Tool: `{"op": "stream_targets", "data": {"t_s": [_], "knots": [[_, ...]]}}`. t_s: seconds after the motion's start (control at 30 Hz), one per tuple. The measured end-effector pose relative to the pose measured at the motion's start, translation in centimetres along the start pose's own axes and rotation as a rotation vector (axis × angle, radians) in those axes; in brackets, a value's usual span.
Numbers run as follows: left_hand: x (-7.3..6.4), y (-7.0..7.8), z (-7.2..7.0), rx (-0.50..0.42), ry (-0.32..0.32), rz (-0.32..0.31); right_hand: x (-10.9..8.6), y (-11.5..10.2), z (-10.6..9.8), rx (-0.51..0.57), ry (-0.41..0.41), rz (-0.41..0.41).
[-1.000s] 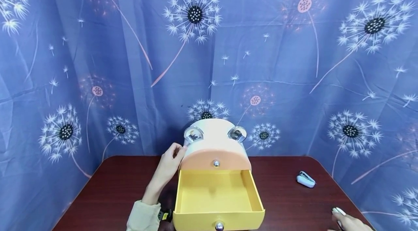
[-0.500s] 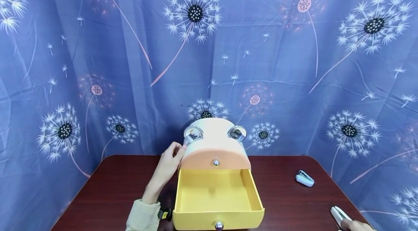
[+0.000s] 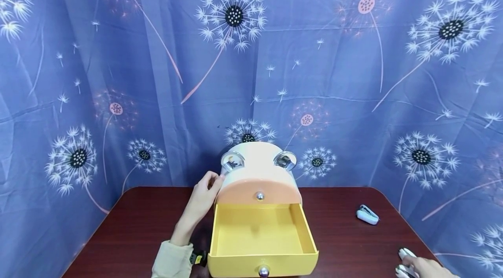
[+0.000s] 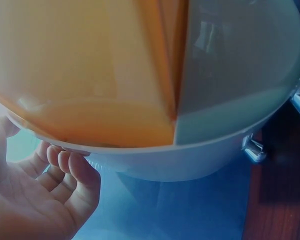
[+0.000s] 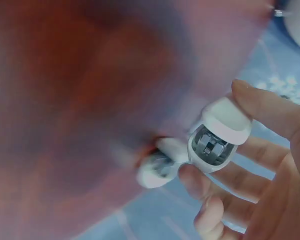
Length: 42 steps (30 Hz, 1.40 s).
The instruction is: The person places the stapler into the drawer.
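Note:
A white rounded drawer box (image 3: 257, 162) with two silver eyes stands at the middle; its yellow drawer (image 3: 259, 265) is pulled out. At the box's left side is my left hand (image 3: 202, 201), its curled fingers and thumb at the edge of the body. In the left wrist view its fingertips (image 4: 72, 157) meet the white rim. My right hand (image 3: 426, 267), low at the right, grips a white mini stapler (image 5: 220, 132) between thumb and fingers, its metal mouth showing in the right wrist view. Beyond it there is a blurred white piece (image 5: 157, 167) with metal inside.
A light-blue mini stapler (image 3: 367, 215) lies on the dark red table (image 3: 338, 238), right of the drawer box. The upper orange drawer (image 3: 259, 188) is closed. A blue dandelion curtain (image 3: 314, 81) hangs around the table's back and sides.
My right hand has tilted and shifted the white stapler; from one narrow white shape it now shows two white parts spread apart. The left hand and the drawer box have stayed in place.

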<state>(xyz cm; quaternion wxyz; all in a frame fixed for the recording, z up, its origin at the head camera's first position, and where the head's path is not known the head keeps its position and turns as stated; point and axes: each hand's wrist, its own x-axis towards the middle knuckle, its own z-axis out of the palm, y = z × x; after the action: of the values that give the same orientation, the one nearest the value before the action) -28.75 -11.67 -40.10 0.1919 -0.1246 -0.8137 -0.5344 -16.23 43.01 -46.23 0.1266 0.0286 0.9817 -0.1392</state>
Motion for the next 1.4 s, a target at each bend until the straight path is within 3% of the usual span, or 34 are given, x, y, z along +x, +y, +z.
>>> {"op": "stream_targets", "data": {"t_s": [0.07, 0.37, 0.57, 0.73, 0.87, 1.13, 1.4], "knots": [[0.0, 0.0, 0.0, -0.007, 0.000, -0.004, -0.3, -1.5, -0.8, -0.071, 0.029, -0.088], [0.0, 0.0, 0.1, -0.017, -0.006, -0.004, -2.4, -8.8, -3.4, -0.166, 0.356, -0.152], [0.1, -0.1, 0.0, -0.022, 0.004, 0.006, -3.3, -13.5, -4.5, -0.210, 0.587, -0.317], [0.1, -0.1, 0.0, -0.036, -0.004, 0.002, -3.4, -16.9, -5.6, -0.290, 0.708, -0.471], [0.1, -0.1, 0.0, -0.035, -0.010, -0.002, -3.5, -19.2, -6.7, -0.355, 0.736, -0.555], [0.1, -0.1, -0.4, -0.023, 0.002, -0.005, -3.6, -24.3, -8.5, -0.459, 0.692, -0.679], [0.0, -0.1, 0.0, -0.013, 0.007, 0.006, -2.9, -29.2, -8.1, -0.556, 0.676, -0.797]]}}
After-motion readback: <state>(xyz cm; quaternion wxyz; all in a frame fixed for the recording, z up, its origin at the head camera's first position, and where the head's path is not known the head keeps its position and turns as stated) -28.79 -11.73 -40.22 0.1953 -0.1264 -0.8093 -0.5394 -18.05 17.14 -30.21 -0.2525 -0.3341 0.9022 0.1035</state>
